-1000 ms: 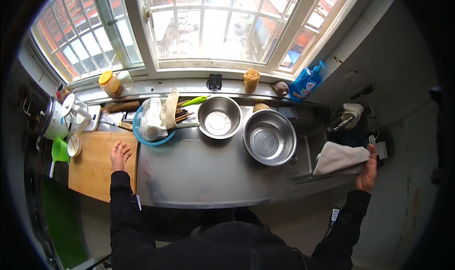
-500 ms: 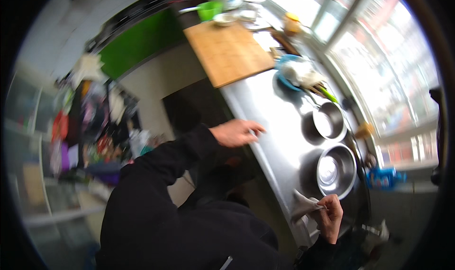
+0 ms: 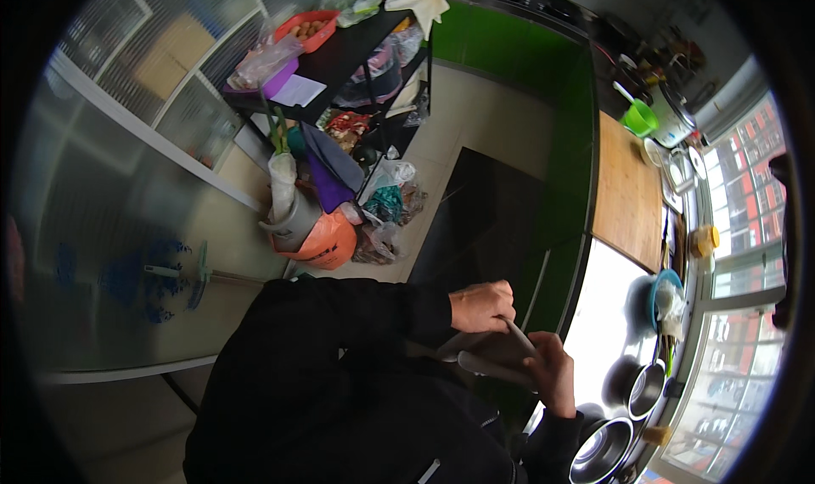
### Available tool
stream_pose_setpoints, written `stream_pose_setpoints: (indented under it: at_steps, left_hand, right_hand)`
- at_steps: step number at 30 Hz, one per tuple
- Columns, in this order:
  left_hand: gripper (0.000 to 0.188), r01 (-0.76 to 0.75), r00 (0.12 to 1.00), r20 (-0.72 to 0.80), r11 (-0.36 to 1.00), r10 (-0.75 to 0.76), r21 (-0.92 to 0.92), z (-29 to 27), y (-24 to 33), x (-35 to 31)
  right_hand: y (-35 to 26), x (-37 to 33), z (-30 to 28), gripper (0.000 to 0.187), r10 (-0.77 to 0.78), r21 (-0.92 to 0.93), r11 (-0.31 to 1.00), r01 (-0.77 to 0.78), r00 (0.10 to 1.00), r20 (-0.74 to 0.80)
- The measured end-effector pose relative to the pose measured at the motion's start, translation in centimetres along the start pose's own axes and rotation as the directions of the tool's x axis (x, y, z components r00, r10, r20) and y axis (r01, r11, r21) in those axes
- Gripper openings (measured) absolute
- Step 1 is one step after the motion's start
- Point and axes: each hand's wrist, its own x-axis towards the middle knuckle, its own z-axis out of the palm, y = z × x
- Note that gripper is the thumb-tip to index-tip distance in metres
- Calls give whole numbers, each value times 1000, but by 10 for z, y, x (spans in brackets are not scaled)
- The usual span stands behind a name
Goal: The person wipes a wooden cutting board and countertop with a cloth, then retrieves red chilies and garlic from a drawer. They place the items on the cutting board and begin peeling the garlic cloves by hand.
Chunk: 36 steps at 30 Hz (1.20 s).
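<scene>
A grey cloth (image 3: 494, 353) hangs between my two hands in front of my body, just off the near edge of the metal counter. My left hand (image 3: 482, 306) pinches its upper edge, fingers closed. My right hand (image 3: 552, 374) is closed on the cloth's other side, closer to the counter. Part of the cloth folds over on itself, and its lower end is lost against my dark clothing. Beyond my right forearm, a steel basin (image 3: 601, 452) and a smaller steel pan (image 3: 645, 391) stand on the counter (image 3: 598, 314).
A wooden cutting board (image 3: 626, 191) lies farther along the counter, near a green container (image 3: 641, 118) and a blue basin (image 3: 669, 287). A dark mat (image 3: 475, 216) covers part of the floor. At left stands a black shelf (image 3: 344, 55) with bags and an orange bag (image 3: 327, 242) beside it.
My view has swung left, toward the shelf. My left hand, empty before, now grips the cloth together with my right. The cloth has come away from the counter and is spread between both hands.
</scene>
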Motion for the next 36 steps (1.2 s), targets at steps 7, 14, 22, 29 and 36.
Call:
stream_pose_setpoints:
  at_steps: [7, 14, 22, 29, 36]
  left_hand:
    - [16, 229, 972, -70, 973, -226, 33, -75, -36, -62]
    - [27, 536, 844, 165, 818, -511, -207, -105, -58, -70]
    - [53, 509, 853, 207, 676, -480, -533, -110, -89, -47]
    - [18, 413, 904, 102, 786, -416, -460, -144, -115, 6]
    - [19, 351, 914, -15, 809, -405, -472, -200, -135, 85]
  right_hand:
    - [-19, 86, 56, 22, -65, -246, 964, 98, 988, 139]
    - [-45, 125, 100, 20, 95, 8, 995, -95, 995, -7]
    - [-52, 157, 96, 61, -67, 437, 895, -85, 944, 322]
    - [-34, 238, 35, 74, -84, 168, 984, 53, 979, 183]
    - [-30, 333, -13, 55, -129, 209, 978, 23, 850, 511]
